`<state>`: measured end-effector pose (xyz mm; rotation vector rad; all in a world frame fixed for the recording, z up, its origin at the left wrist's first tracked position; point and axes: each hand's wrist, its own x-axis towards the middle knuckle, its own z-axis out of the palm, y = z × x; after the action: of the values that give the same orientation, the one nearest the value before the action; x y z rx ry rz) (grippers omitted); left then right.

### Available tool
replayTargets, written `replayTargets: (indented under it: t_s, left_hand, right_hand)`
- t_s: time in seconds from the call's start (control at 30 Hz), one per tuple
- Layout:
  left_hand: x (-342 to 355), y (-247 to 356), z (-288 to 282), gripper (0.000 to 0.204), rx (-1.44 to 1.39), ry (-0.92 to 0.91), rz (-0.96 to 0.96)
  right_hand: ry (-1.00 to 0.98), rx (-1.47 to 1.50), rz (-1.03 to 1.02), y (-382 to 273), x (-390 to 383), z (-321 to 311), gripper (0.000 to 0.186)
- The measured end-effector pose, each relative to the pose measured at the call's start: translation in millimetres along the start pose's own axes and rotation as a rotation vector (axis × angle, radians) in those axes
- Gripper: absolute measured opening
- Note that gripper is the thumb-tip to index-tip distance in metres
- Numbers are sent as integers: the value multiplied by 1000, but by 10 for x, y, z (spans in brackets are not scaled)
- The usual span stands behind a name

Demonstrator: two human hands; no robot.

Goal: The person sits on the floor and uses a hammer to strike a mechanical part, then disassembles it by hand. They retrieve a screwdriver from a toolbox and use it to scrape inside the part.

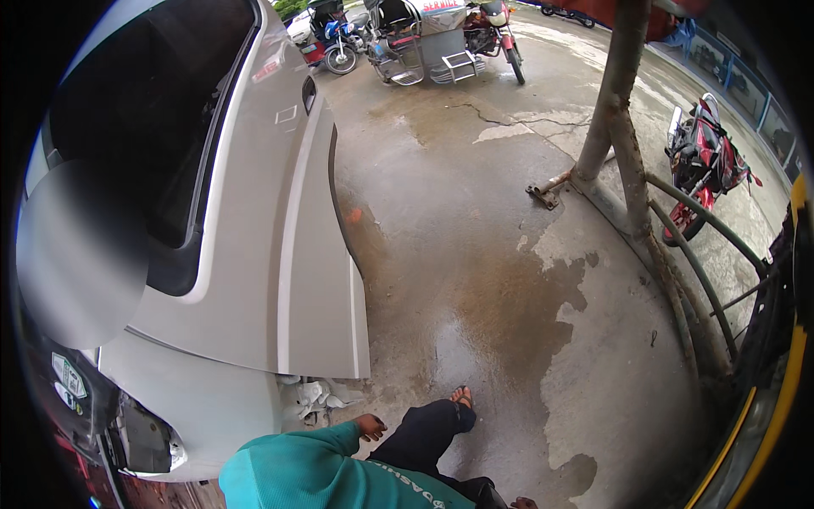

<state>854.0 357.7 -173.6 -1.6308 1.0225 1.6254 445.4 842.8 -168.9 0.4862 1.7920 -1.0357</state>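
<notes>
My left hand (pixel 370 427) hangs beside my dark trousers with its fingers loosely bent, apart from anything else, and I see nothing in it. Closest to it on the vehicle side are crumpled whitish pieces (pixel 318 397) under the lower end of a beige-grey body panel (pixel 326 331). The panel belongs to a light-coloured vehicle (pixel 242 229) with dark window glass. Only a small part of my right hand (pixel 523 503) shows at the bottom edge, so its fingers are mostly hidden. My teal sleeve and one sandalled foot are in view.
Wet, stained concrete (pixel 475 288) stretches ahead. A rusty metal post (pixel 615 102) with slanted pipes stands at the right, a red motorcycle (pixel 704 161) beyond it. Motorcycles with sidecars (pixel 428 47) are parked at the back. A yellow-edged frame (pixel 763 407) borders the lower right.
</notes>
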Motion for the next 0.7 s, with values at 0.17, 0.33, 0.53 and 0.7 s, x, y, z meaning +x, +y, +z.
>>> replayTargets:
  t_s: [0.17,0.33,0.53,0.7]
  left_hand:
    - [-363,2802,-1028,49,40,226,630]
    - [-579,4446,-2440,59,-103,353,783]
    - [182,5106,-3796,59,-460,581,627]
    - [705,4513,-3787,39,-723,547,136]
  right_hand:
    - [-47,-303,109,-2013,566,978,30]
    - [-52,-467,14,-4229,1009,1703,30]
    - [114,-618,3,-6481,2103,2080,31]
    - [-103,-1020,-217,-9381,2016,4517,32]
